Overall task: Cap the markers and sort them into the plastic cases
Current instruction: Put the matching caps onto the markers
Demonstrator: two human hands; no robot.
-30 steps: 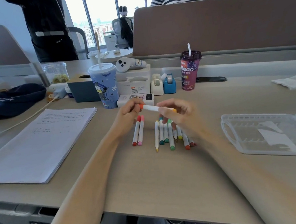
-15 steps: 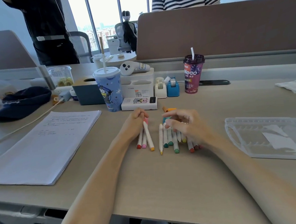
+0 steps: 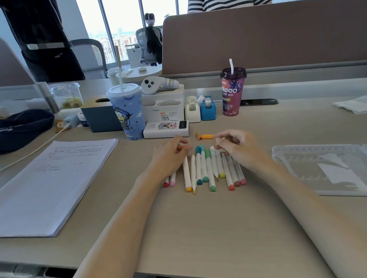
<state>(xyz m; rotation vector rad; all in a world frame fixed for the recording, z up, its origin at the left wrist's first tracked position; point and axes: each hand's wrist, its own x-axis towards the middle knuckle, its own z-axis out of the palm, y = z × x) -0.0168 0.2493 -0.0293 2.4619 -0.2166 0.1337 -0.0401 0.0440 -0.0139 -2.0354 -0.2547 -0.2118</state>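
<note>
Markers (image 3: 204,170): a tight row on the table, each lying from 12 to 6 o'clock, most with coloured caps at the 6 o'clock end. Laid side by side like this, colours and bare tips can be read at a glance. At least one, the yellow-tipped marker (image 3: 194,190), looks uncapped.
Loose caps (image 3: 207,136): two orange pieces just beyond the row at 12 o'clock, not touching it, probably parked within reach for capping.
Right hand (image 3: 239,149): over the row's 1 o'clock end, fingertips pinching a small yellow piece (image 3: 221,138), likely the cap for that bare marker.
Left hand (image 3: 168,158): fingers curled at the far end of the orange marker (image 3: 187,172), at the row's 11 o'clock. I cannot tell whether it grips or only touches.
Plastic case (image 3: 338,168): clear and open, well apart at 3 o'clock, with no markers inside, so sorting seems not yet begun.
Table (image 3: 209,226): papers (image 3: 48,185) at 9 o'clock, blue cup (image 3: 128,112) and purple cup (image 3: 233,93) at 12.
</note>
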